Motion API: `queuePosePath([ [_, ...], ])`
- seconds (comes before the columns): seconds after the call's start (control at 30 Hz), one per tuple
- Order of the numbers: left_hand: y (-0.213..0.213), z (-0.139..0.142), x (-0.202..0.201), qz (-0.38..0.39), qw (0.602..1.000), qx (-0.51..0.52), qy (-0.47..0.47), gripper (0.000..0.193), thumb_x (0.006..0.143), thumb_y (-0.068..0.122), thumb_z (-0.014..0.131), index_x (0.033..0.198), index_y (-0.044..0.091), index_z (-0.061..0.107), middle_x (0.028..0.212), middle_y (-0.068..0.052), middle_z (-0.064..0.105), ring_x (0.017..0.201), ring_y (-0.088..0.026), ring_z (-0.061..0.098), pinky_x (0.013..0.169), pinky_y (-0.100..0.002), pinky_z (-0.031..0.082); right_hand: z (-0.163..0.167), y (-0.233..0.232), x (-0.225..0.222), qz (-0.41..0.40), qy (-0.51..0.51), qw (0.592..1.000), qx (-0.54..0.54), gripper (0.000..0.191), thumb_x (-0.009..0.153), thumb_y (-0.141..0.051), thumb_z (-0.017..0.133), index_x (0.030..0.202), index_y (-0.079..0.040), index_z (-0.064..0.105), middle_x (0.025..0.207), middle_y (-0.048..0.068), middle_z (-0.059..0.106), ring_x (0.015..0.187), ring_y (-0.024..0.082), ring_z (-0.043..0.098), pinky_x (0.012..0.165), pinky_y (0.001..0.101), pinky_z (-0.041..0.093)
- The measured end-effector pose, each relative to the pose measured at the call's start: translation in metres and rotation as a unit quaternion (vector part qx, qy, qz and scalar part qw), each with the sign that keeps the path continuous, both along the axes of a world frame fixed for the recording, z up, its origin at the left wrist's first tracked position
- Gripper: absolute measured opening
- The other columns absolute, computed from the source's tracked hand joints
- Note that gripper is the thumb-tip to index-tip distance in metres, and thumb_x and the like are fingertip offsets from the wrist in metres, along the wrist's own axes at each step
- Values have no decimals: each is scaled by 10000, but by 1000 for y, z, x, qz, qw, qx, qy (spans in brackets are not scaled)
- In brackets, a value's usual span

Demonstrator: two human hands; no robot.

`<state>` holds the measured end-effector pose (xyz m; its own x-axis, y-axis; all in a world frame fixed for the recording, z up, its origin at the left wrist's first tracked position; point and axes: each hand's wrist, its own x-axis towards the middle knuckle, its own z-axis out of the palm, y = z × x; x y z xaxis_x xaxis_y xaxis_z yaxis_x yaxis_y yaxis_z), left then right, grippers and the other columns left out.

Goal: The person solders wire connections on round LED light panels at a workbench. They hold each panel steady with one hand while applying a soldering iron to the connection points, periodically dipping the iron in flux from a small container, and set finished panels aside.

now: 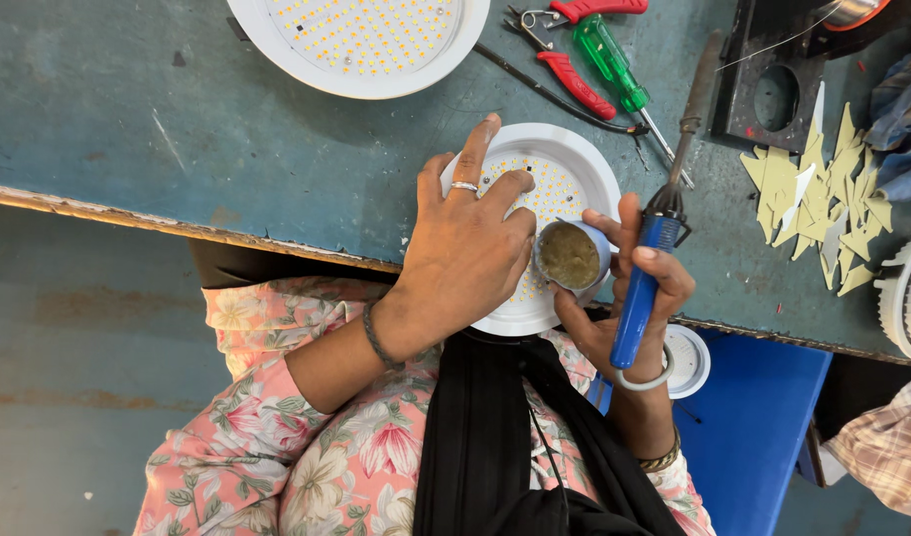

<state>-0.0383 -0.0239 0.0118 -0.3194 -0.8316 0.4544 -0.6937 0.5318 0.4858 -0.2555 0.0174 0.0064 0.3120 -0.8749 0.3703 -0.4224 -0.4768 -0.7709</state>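
Note:
My left hand (465, 248), a ring on one finger, lies spread over a round white lamp (575, 164) whose face is covered in small yellow LEDs. The lamp sits at the front edge of the teal workbench (178, 129). My right hand (624, 308) grips a soldering iron by its blue handle (639, 288), the metal tip pointing away from me past the lamp. The same hand pinches a small round tin (569, 256) of brownish paste over the lamp's right side. My left thumb touches the tin's rim.
A second LED lamp (361, 40) lies at the far edge. Red-handled pliers (575, 79), a green screwdriver (609, 55), a black block with a round hole (773, 89) and yellowish scraps (823, 199) lie to the right. Another person's checked sleeve (887, 447) shows lower right.

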Motion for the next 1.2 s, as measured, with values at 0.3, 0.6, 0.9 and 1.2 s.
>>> queuePosePath([
  [0.3,-1,4,-1,5,1000,1,-20,130,852,150,672,830,39,736,1271,-111,660,1469,-441,354,1085,-598,311,0,-3,-1,22,17,999,-27,863,809,149,763,1383,-219,234,1619,272,347,1437,391,533,1093,478,574],
  [0.6,-2,2,0,-7,1000,8,-2,110,829,156,690,830,60,742,1259,-115,662,1461,-455,348,1063,-614,315,0,-5,-2,11,6,1000,-20,846,815,138,754,1388,-214,241,1617,277,354,1442,390,530,1102,468,560],
  [0.9,-3,0,1,-12,1000,11,9,62,807,136,700,808,99,750,1284,-110,659,1463,-464,345,1032,-620,332,0,-6,-4,26,14,999,-31,833,818,131,758,1375,-204,238,1606,277,363,1448,399,517,1175,518,512],
  [1.2,-1,0,0,-12,999,-2,-38,87,806,116,669,837,79,742,1322,-105,634,1483,-444,307,1059,-625,316,3,-11,-6,51,66,994,-64,790,837,116,781,1345,-177,252,1537,327,433,1387,402,564,1137,491,527],
])
